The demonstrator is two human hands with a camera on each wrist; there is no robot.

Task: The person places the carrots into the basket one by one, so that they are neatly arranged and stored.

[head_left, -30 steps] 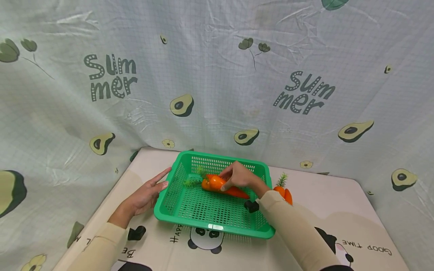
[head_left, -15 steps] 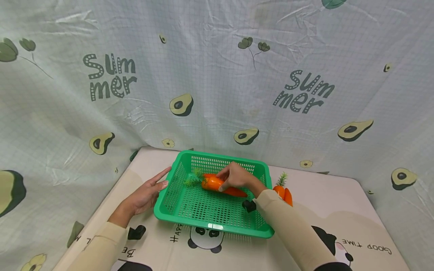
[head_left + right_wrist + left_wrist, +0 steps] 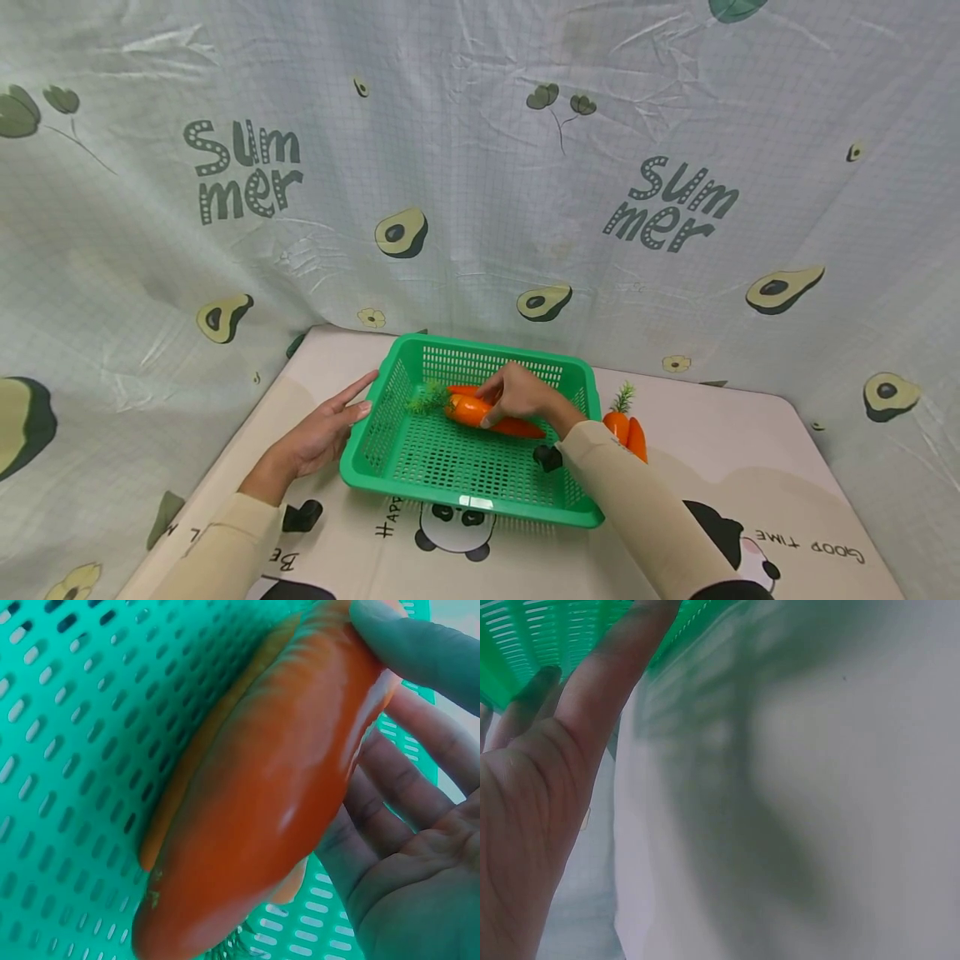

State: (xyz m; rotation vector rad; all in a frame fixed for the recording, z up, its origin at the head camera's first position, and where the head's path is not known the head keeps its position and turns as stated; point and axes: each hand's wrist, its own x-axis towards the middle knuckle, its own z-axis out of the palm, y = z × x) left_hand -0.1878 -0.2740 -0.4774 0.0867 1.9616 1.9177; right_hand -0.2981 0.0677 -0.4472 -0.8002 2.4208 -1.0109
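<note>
In the head view, the right hand (image 3: 517,396) reaches over the right wall of the green basket (image 3: 397,490), thumb and fingers pinching an orange carrot (image 3: 468,410) inside it. A second carrot (image 3: 461,389) shows just behind, toward the far wall; mesh floor stretches from the held one to the near rim. The left hand (image 3: 322,429), fingers extended and thumb apart, touches the left edge. Beyond the right wall, tabletop (image 3: 750,433) runs on past more carrots (image 3: 617,427). The left wrist view has straight fingers against the basket's side; the right wrist view, the thumb near one carrot end, the second carrot alongside.
</note>
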